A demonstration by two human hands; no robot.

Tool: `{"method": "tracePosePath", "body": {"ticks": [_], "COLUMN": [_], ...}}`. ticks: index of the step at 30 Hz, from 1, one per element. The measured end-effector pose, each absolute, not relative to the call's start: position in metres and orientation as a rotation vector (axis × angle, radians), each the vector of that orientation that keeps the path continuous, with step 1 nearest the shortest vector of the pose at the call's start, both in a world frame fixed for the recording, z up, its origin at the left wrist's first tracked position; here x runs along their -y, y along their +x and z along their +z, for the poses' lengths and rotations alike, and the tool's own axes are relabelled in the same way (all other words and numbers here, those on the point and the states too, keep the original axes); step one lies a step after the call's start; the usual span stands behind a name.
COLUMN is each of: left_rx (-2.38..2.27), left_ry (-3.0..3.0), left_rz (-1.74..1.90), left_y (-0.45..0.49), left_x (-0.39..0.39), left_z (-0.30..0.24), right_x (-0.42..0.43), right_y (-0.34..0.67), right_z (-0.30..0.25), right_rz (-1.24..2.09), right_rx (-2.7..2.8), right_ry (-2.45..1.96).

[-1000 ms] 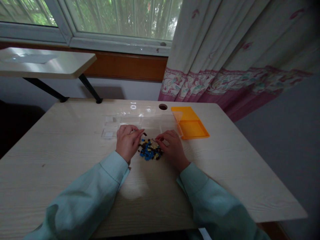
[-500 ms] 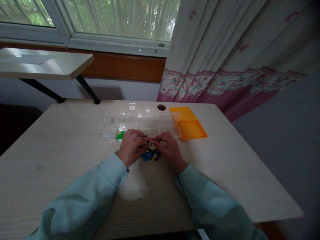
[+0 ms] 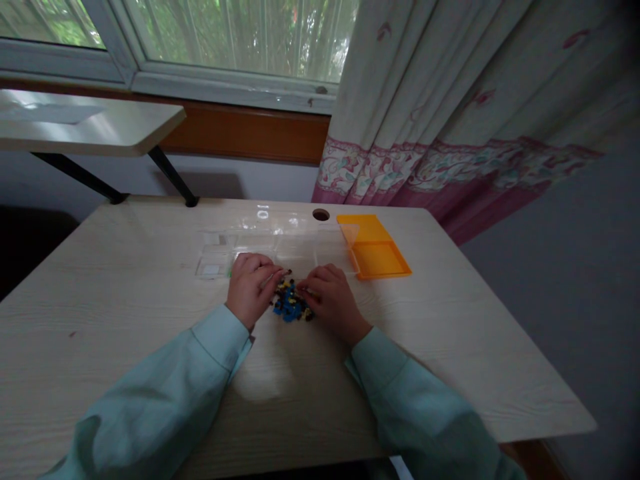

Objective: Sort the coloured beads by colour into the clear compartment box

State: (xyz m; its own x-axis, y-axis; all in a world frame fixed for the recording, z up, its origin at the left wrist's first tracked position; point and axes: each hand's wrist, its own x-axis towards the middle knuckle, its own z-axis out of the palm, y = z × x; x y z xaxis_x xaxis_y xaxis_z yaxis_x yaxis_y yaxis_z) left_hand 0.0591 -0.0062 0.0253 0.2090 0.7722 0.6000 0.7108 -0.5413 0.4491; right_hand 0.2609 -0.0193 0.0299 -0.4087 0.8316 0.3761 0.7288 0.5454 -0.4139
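A small heap of blue, yellow and dark brown plastic pieces (image 3: 290,308) lies on the desk between my hands. My left hand (image 3: 249,288) is closed at the heap's upper left, thumb and forefinger pinched together. A tiny dark piece (image 3: 287,272) pokes out at its fingertips. At the right side of the heap is my right hand (image 3: 331,295), its fingers pressed together at the pieces. What those fingers grip, if anything, is hidden. Behind both hands stands a clear compartment box (image 3: 295,247). A sliver of green shows beside my left hand, which covers most of that compartment.
An orange tray (image 3: 383,259) lies at the back right, partly overlapped by the clear box. A round cable hole (image 3: 321,215) sits near the desk's back edge. To the left, a raised shelf (image 3: 95,127) stands on black legs. A curtain (image 3: 400,133) hangs behind.
My hands have parted from their meeting point above the heap. The left moved left, hiding the green pieces, while the right came slightly down to the heap's side. More of the heap shows.
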Motion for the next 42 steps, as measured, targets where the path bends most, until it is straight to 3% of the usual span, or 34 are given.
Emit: {"method": "tracePosePath", "body": {"ticks": [21,42], "left_rx": [-1.622,-1.623], "left_ry": [2.364,2.35], "left_rz": [1.222,1.19], "left_y": [0.0602,0.061], "left_x": [0.0055,0.0038], "left_z": [0.0228,0.0195], "right_x": [0.0185,0.0178], "right_y": [0.2634,0.2613], "right_z": [0.0266,0.0292], "right_rz": [0.176,0.346], "right_rx": [2.357,2.299], "right_ry": [-1.223,-1.323]}}
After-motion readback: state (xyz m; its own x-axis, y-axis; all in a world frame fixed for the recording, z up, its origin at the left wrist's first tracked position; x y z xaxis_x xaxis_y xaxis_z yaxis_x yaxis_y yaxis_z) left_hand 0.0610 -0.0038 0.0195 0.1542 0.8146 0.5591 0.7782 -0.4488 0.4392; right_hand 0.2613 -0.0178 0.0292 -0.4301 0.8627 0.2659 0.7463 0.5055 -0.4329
